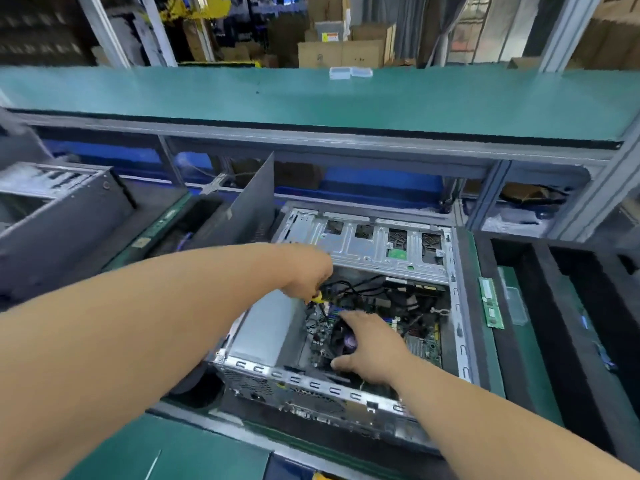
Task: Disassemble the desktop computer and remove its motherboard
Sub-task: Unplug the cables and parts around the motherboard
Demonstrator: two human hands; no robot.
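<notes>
An open desktop computer case [457, 306] lies on its side on the workbench, its motherboard [424, 346] visible inside under black cables [363, 285]. My left hand [308, 271] reaches in from the left and grips a yellow-handled tool [318, 299], its tip pointing down at the board. My right hand [372, 341] rests on the black CPU cooler fan [343, 341], fingers spread over it. A grey power supply [266, 330] fills the case's left side. The metal drive cage [363, 244] spans the far end.
A grey side panel [252, 202] stands upright left of the case. Another computer case [59, 209] sits at the far left. Two green memory sticks [490, 303] lie right of the case. A green shelf [311, 98] runs overhead at the back.
</notes>
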